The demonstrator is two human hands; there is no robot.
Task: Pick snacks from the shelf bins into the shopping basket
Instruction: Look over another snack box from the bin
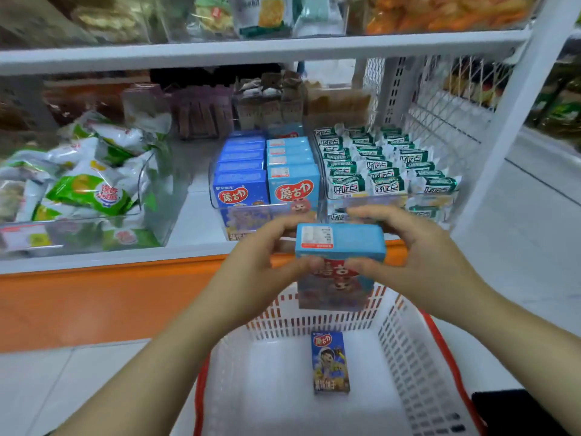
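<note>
Snack run, mid-transfer: a light-blue snack box is held w/ both hands above the far rim of the white shopping basket, just in front of the clear shelf bin stocked w/ matching boxes. The box is kept upright, barcode end up, probably so it can be lowered into the basket w/o tipping. The left hand is curled round the box's left side, thumb pressed on the front face, fingers wrapped behind. The right hand is closed over the right side in the same way, thumb on the front, fingers arched across the top rear edge. Neither hand is spread; the box is pinched between them. One dark-blue snack box is already seen lying flat on the basket floor, approx. centre. Green-and-white biscuit packs are left untouched in the bin to the right.
</note>
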